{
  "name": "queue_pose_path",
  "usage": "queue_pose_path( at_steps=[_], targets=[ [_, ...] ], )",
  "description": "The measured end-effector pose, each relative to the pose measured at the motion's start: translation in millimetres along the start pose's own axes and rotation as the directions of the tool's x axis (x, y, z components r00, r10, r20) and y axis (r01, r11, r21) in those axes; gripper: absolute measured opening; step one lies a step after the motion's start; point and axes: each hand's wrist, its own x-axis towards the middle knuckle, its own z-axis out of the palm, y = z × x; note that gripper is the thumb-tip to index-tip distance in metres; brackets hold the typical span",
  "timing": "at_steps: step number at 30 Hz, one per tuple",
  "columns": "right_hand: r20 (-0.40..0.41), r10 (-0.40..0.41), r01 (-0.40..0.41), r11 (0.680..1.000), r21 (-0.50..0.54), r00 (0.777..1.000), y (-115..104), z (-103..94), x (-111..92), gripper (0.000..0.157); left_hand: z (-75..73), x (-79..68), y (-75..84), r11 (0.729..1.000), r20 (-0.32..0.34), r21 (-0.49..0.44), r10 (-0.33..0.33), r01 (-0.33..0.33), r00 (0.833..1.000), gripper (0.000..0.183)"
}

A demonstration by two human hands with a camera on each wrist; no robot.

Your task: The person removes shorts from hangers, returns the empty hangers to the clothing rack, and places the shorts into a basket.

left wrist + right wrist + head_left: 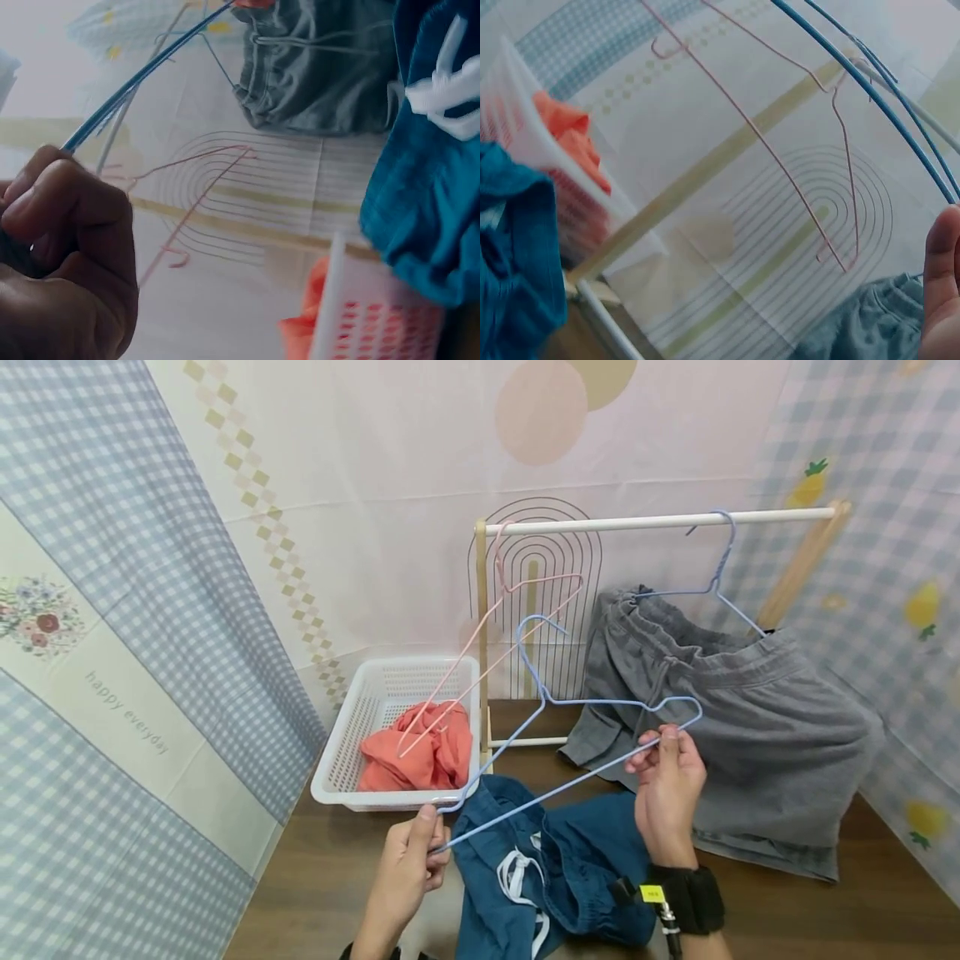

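Note:
A blue wire hanger (543, 700) is held up in front of me, its hook pointing upward. My left hand (405, 868) grips its left corner, and at the right end of its lower bar my right hand (672, 785) pinches the wire between thumb and fingers. Below the hanger, dark blue shorts (600, 852) with a white drawstring (517, 877) lie loosely spread on the table (315, 877). In the left wrist view the curled left hand (67, 247) partly hides the wire. Only the fingertips of the right hand (943, 277) show in the right wrist view.
A clothes rack's white rail (630, 521) carries an unladen pink hanger (450, 668) at its left end. Grey shorts (720, 710) hang from another blue hanger (716, 581) at right. Behind my left hand stands a white basket (337, 760) with coral-coloured cloth (420, 756).

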Motion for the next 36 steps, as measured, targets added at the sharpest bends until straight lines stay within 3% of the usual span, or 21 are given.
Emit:
queue_pose_path(
  at_steps=[6, 10, 15, 19, 28, 36],
  targets=[
    [0.04, 0.037, -0.035, 0.999, -0.034, 0.999, 13, 22.2, -4, 0.022, 24.6, 1.6, 2.8, 0.988, -0.165, 0.122, 0.11, -0.09, 0.98, 0.053],
    [0.092, 0.063, -0.058, 0.996, -0.065, 0.994, 19, 40.9, -8, 0.023, 39.6, 9.5, 1.6, 0.959, -0.214, 0.243, 0.201, -0.147, 0.956, 0.048],
    [0.21, 0.088, -0.072, 0.994, -0.081, 0.974, 25, 66.7, -13, 0.025, 49.2, 25.6, 1.4, 0.892, -0.221, 0.362, 0.365, -0.271, 0.905, 0.042],
    [0.292, 0.122, -0.08, 0.985, -0.15, 0.949, 28, 81.9, -13, 0.025, 51.8, 34.4, 1.7, 0.843, -0.211, 0.415, 0.456, -0.343, 0.865, 0.037],
    [0.365, 0.172, -0.087, 0.967, -0.238, 0.915, 31, 97.5, -2, 0.028, 51.9, 46.2, 2.1, 0.787, -0.186, 0.474, 0.528, -0.395, 0.829, 0.032],
    [0.395, 0.163, -0.087, 0.975, -0.205, 0.904, 38, 105.5, 24, 0.031, 53.3, 71.0, 7.3, 0.705, -0.172, 0.622, 0.547, -0.34, 0.819, 0.033]
  ],
)
